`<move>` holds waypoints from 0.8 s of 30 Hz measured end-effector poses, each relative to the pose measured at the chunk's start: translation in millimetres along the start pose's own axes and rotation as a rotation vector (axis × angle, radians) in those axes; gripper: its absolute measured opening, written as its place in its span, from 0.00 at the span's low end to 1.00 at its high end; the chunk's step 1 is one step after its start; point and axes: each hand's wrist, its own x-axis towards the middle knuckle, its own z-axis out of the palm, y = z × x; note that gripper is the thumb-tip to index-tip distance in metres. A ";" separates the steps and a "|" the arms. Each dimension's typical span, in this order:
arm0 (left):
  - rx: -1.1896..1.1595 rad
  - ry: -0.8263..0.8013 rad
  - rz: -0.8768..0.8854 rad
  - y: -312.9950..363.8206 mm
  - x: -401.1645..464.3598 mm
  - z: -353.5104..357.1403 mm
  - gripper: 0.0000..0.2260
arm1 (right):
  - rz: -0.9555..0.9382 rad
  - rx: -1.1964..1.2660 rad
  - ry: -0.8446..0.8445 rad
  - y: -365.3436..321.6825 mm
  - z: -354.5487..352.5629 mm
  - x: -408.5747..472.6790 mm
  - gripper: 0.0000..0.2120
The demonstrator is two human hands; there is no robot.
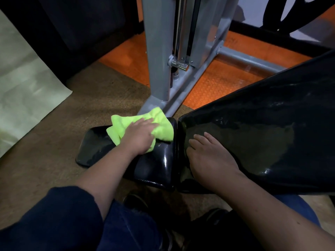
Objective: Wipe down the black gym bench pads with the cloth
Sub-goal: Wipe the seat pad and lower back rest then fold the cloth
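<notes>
A bright green cloth (161, 127) lies bunched on the small black seat pad (94, 147) in the lower middle of the view. My left hand (140, 136) presses flat on the cloth near the pad's far right corner. To the right, the long black back pad (272, 133) slopes upward and shines with wet streaks. My right hand (208, 158) rests palm down on its lower end, fingers spread, holding nothing. A narrow gap separates the two pads.
A grey metal machine frame (159, 60) stands just beyond the seat pad on an orange studded floor (217, 84). Brown carpet (54, 142) lies to the left, with a pale sheet (23, 87) at the far left. My knees and dark shoes are below the bench.
</notes>
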 end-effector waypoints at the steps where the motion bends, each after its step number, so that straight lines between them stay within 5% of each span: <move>1: 0.004 0.017 -0.036 3.2 3.6 -0.1 0.26 | -0.005 -0.004 -0.001 -0.1 1.0 0.3 0.16; 24: -0.075 0.047 -0.016 -12.3 -12.0 0.7 0.26 | -0.017 0.000 0.011 1.4 1.5 -0.3 0.18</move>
